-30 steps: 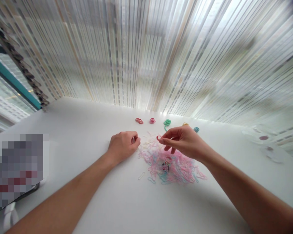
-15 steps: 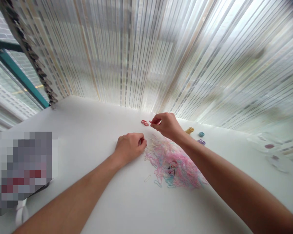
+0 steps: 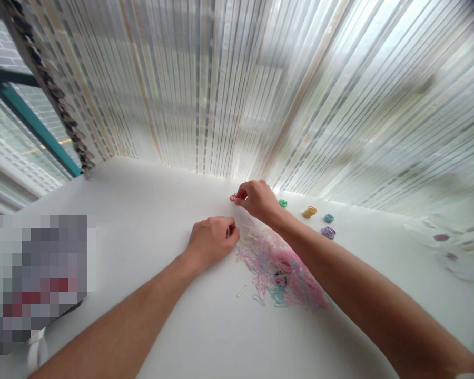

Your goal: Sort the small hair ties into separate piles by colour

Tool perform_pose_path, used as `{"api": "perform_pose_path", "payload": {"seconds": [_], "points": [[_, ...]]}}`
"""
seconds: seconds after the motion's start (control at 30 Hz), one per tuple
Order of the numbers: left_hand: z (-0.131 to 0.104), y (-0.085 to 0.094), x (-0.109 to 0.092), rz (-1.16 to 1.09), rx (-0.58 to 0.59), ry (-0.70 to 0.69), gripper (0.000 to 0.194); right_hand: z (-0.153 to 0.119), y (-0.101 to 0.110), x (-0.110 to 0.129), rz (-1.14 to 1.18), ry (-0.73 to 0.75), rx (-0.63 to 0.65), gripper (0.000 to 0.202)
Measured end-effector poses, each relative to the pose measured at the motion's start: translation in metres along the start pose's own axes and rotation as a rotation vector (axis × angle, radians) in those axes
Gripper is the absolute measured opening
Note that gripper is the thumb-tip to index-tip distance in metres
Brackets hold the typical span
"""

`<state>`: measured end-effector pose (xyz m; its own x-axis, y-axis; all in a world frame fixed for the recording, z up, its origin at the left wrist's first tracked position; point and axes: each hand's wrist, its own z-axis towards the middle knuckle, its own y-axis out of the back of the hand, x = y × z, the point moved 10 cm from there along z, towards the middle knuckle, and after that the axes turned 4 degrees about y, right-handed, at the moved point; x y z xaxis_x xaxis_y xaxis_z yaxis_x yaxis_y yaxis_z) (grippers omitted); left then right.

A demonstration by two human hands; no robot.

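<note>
Red bands [image 3: 234,197] lie near the back of the white table, and my right hand [image 3: 256,199] is at them with thumb and forefinger pinched; whether a band is between the fingertips is hidden. Lower and to the left, my left hand [image 3: 215,237] rests on the table, fingers curled, what they hold too small to name. A loose heap of pink, blue and cream bands [image 3: 284,268] spreads beside it, partly under my right forearm. Small bundles stand behind that forearm: green [image 3: 283,203], yellow [image 3: 309,212], blue [image 3: 329,218] and purple [image 3: 328,232].
A white table [image 3: 150,195] runs back to a striped curtain [image 3: 221,95]. At the left edge is a pixelated grey object [image 3: 47,268] with a white loop below. One pale band [image 3: 242,291] lies apart from the heap. Faint clear items with dark red discs [image 3: 441,237] are at the right.
My right hand has shifted slightly left onto the red bands, and the green bundle has come into view behind it. My left hand has hardly moved.
</note>
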<state>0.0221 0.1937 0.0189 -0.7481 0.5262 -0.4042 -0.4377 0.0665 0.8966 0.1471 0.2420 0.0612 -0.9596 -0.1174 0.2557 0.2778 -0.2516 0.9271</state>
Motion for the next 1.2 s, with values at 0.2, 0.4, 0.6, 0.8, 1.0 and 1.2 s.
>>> {"api": "perform_pose_path", "payload": {"seconds": [0.2,0.4,0.6,0.8,1.0,1.2], "points": [[0.000,0.000,0.000,-0.003,0.003,0.005,0.024,0.006,-0.006,-0.007,-0.028,-0.033,0.000,0.014],[0.000,0.000,0.000,-0.016,0.014,0.006,0.023,-0.002,0.007,-0.002,0.026,0.014,0.002,0.016],[-0.001,0.001,-0.001,-0.021,0.003,0.002,0.025,-0.048,0.048,-0.008,0.119,0.034,-0.046,0.008],[-0.001,0.000,0.000,-0.030,0.013,0.006,0.025,-0.114,0.072,-0.037,0.201,-0.101,-0.006,0.019],[0.001,0.001,0.001,-0.011,0.020,0.026,0.025,-0.150,0.097,-0.048,0.292,-0.162,-0.017,0.028],[0.002,0.002,0.000,0.040,0.028,0.032,0.029,-0.157,0.087,-0.039,0.290,-0.114,0.097,0.021]]}}
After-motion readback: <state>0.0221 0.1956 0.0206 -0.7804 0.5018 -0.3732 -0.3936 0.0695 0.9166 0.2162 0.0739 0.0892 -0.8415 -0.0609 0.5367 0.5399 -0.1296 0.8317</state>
